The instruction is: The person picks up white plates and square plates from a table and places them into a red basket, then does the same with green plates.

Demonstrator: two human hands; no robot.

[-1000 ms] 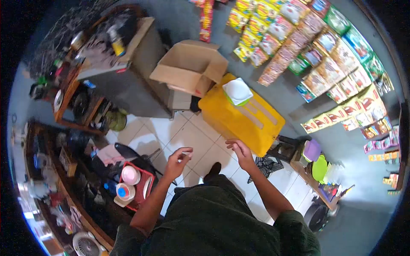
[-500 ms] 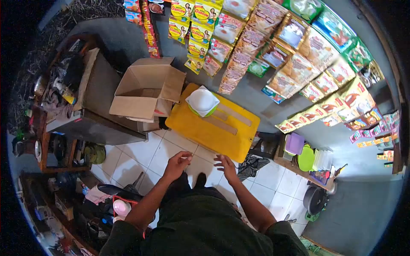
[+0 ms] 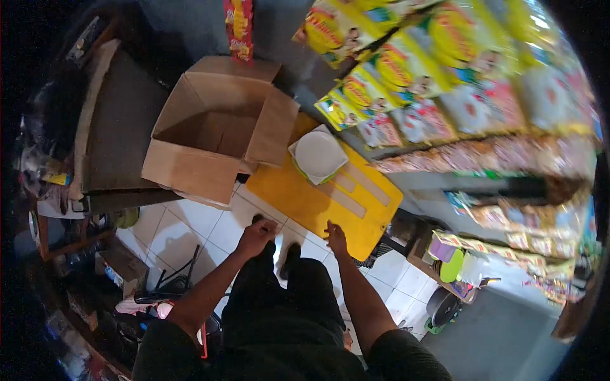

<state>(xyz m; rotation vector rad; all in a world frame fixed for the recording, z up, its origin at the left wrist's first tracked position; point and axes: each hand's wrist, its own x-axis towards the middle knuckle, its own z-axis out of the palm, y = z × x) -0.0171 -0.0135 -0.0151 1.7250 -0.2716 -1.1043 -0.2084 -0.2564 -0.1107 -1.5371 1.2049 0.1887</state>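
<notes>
My left hand [image 3: 256,237] hovers above the tiled floor with its fingers loosely bent, holding nothing. My right hand [image 3: 337,239] hangs over the near edge of a yellow table [image 3: 273,184], its fingers slightly apart and nothing in them. At the table's far side sits a stack of white squarish dishes [image 3: 319,155], with a green rim showing underneath. Flat beige strips [image 3: 346,202] lie on the yellow surface beside the stack. To the left of the table is an open cardboard box [image 3: 190,170] with its flaps spread. Neither hand appears to touch any of these.
Strips of sachets [image 3: 397,63] hang low on the right, above the table. A low shelf [image 3: 422,257] holds a green plate [image 3: 452,267] and other dishes, with a dark pan [image 3: 443,306] beside it. A grey cabinet [image 3: 124,127] stands left of the box.
The view has moved closer to the box and hanging sachets, which look larger. Both hands have come nearer the yellow table, the right now overlapping its edge. Nothing has been picked up.
</notes>
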